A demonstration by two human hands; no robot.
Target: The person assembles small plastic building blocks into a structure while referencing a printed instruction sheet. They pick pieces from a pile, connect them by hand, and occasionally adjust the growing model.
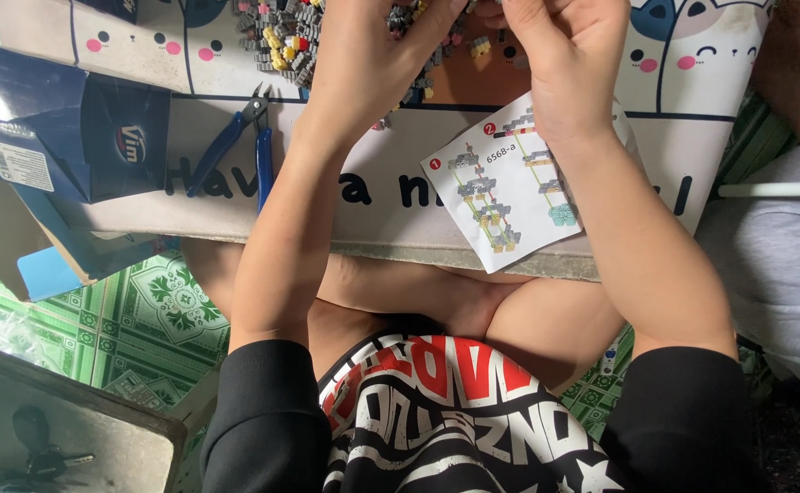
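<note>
Both hands at far edge of tabletop (pixel 236 196), over pile of small building bricks (pixel 283 38). Left hand (pixel 363 64) fingers curled into pile; grip content can't tell. Right hand (pixel 564 55) pinching, item hidden. Pile lies nearer left hand. Instruction sheet (pixel 500 187) under right wrist; blue pliers (pixel 236 146) left.

sleeves: black, pushed up | shirt: black, red-and-white lettering, white star

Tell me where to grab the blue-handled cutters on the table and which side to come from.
Grip the cutters by the two blue handles, coming from above on the near side. The handles lie flat and splayed toward the table's near edge, with bare table around them. The dark jaws point away toward the brick pile, close beside the left hand.
</note>
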